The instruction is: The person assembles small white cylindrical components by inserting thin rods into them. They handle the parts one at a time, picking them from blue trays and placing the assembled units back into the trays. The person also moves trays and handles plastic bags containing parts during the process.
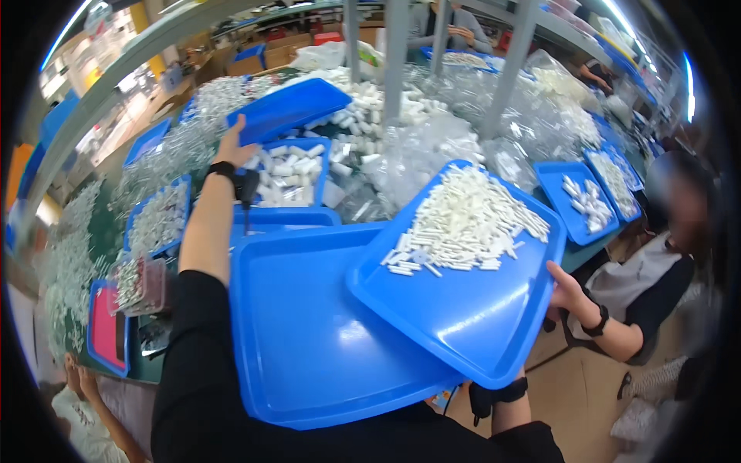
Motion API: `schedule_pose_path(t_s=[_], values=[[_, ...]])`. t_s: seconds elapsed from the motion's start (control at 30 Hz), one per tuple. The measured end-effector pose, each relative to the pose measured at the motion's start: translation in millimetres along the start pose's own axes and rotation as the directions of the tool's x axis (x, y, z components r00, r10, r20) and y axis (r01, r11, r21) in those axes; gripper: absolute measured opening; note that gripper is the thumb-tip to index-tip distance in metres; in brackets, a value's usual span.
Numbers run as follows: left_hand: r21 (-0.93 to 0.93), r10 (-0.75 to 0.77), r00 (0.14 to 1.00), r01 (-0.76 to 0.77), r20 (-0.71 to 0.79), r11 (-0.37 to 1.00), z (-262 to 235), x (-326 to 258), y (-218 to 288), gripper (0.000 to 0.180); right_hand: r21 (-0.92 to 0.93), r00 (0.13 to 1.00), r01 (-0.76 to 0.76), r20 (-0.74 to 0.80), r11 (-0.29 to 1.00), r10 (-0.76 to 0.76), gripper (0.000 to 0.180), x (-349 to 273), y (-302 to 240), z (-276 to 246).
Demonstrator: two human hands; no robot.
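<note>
left hand [234,145]: fingers closed on the edge of a raised blue tray [289,108], held tilted over larger white pieces [289,174]. right hand [520,376]: mostly hidden beneath a loaded tray [432,301]; grip cannot be told. white sticks [467,220]: heaped in that tray, lapped over a wide blue tray [324,332]. a co-worker's hand [567,289]: placed at the loaded tray's right edge. loading is judged done; setting-down of both handled trays is judged left.

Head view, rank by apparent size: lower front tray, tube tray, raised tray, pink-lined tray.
1. Lower front tray and tube tray: look alike; overlap makes order unsure.
2. Raised tray
3. Pink-lined tray
</note>
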State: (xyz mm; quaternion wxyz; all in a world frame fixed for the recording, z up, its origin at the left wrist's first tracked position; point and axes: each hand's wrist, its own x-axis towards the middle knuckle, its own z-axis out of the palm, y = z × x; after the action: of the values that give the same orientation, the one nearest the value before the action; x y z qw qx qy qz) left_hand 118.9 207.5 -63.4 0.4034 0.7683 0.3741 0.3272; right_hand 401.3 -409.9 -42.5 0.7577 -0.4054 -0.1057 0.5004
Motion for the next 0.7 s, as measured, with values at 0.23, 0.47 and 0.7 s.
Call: schedule_pose_path(t_s=[0.23,0.47,0.7], values=[[-0.334,-0.253,0.962,0.273,0.102,0.902,-15,-38,48,0.115,-0.156,0.997,0.070,-0.003,0.985,-0.072,0.047,19,43,42],[0.479,-0.007,0.941,-0.165,0.337,0.862,-12,-178,182,0.091,-0.245,0.993,0.112,0.003,0.963,-0.115,0.046,14,61,51],[0.253,-0.344,0.918,0.292,0.196,0.923,-42,-267,143,0.075,-0.340,0.985,0.162,-0.004,0.926,-0.174,0.046,5,77,46]])
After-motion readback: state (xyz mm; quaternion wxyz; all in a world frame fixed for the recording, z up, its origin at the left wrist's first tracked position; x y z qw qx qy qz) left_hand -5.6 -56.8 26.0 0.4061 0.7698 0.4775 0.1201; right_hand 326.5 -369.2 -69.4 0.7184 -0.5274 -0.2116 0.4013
